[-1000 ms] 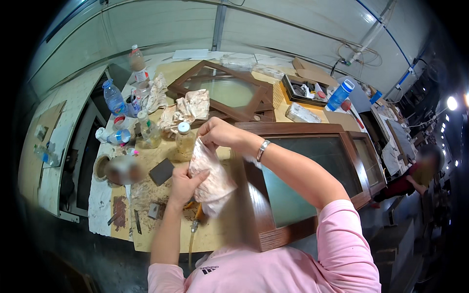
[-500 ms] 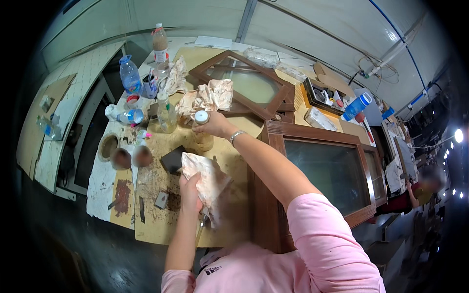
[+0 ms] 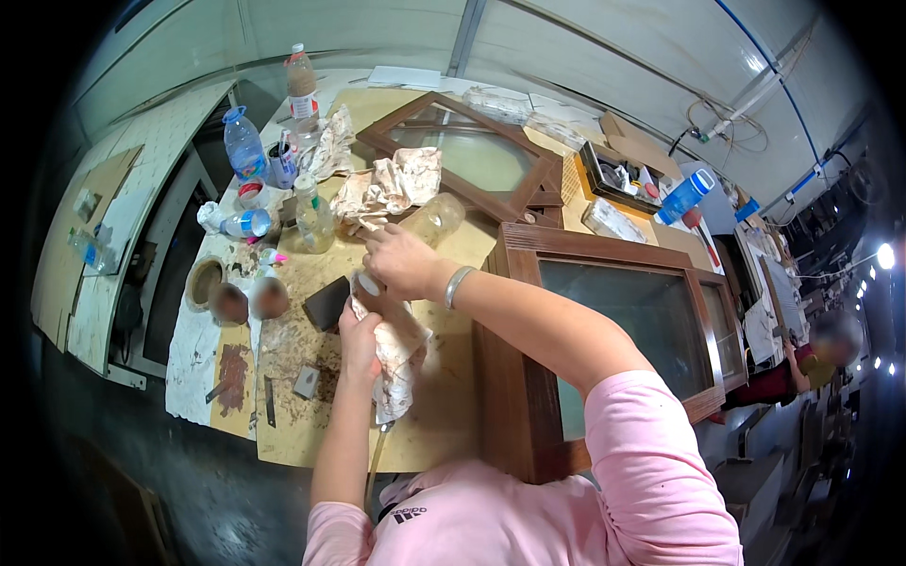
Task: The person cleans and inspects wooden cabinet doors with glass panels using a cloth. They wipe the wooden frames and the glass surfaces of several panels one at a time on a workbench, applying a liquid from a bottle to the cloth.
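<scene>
My right hand (image 3: 404, 264) is closed around a clear plastic bottle (image 3: 440, 217) tipped on a slant, its base up and away from me. The bottle's top end points down at a stained whitish cloth (image 3: 404, 351). That cloth is bunched in my left hand (image 3: 359, 341), whose fingers are closed on it. Whether liquid comes out cannot be made out. Just left of the cloth lies a dark square block (image 3: 327, 303). Beyond my right hand is another crumpled, stained cloth (image 3: 392, 184), with a second clear bottle (image 3: 312, 222) standing to its left.
Brown-framed glass panels lie at the back (image 3: 462, 156) and at my right (image 3: 623, 325). Bottles, including a blue-tinted jug (image 3: 244, 143), crowd the back left. A small grey block (image 3: 307, 381) and a thin blade (image 3: 270, 403) rest at the near left. Another person (image 3: 812, 368) is far right.
My right hand has drawn nearer and tipped the bottle from upright to slanting, its top end now at the cloth. My left hand still grips the cloth, which has bunched up.
</scene>
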A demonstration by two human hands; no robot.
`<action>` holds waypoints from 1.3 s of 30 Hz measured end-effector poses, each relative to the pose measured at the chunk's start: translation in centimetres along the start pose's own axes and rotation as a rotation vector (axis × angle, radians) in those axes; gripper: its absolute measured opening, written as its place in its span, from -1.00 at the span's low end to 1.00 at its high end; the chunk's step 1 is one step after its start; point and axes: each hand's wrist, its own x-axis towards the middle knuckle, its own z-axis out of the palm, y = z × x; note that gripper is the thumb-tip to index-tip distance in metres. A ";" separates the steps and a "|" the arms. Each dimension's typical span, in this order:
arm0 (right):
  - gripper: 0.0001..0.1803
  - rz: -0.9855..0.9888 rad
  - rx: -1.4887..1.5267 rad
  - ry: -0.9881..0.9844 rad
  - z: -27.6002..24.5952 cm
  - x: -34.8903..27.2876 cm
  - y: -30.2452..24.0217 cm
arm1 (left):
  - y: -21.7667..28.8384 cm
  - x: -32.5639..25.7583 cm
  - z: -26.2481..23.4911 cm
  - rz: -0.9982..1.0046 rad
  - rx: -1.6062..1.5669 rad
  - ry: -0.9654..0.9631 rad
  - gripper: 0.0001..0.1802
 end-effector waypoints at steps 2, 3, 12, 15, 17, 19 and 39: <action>-0.83 -0.015 -0.083 -0.063 0.0 -0.6 0.1 | 0.3 -0.2 0.7 -0.022 0.024 -0.038 -0.44; -0.84 -0.022 -0.123 -0.095 -0.2 -0.8 0.2 | 0.5 -0.5 1.0 -0.024 -0.009 -0.052 -0.48; -0.83 -0.090 -0.455 -0.107 -1.1 -1.8 0.3 | -0.1 -0.3 0.8 -0.095 -0.310 -0.090 -0.54; -0.82 -0.090 -0.498 -0.110 -1.6 -1.7 0.5 | 0.0 -0.1 0.7 -0.083 -0.317 -0.083 -0.55; -0.82 -0.082 -0.484 -0.113 -1.8 -1.6 0.6 | 0.2 0.0 0.5 -0.083 -0.302 -0.093 -0.55; -0.81 -0.072 -0.475 -0.108 -1.8 -1.5 0.6 | 0.3 -0.1 0.6 -0.087 -0.291 -0.093 -0.56; -0.80 0.525 0.227 0.217 1.0 2.2 1.7 | 0.5 -2.2 -2.2 -0.073 -0.299 -0.065 -0.56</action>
